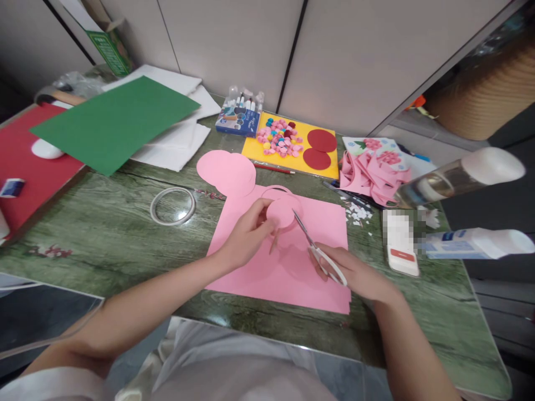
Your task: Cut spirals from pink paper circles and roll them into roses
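Note:
My left hand (249,229) pinches the edge of a round piece of pink paper (280,213), raised over a stack of pink sheets (276,273). A narrow strip hangs below the piece. In my right hand (346,267) is a pair of white-handled scissors (320,253), their blades at the right edge of the round piece. Whether the blades are fully closed I cannot tell. Pink paper circles (234,172) overlap at the upper left corner of the stack.
A roll of tape (173,206) lies left of the stack. Behind are a yellow sheet (284,161) with small folded pieces and red circles, and a marker box (238,120). Pink scraps (376,172), a phone (400,245) and bottles (480,243) are on the right; a green sheet (121,120) is on the left.

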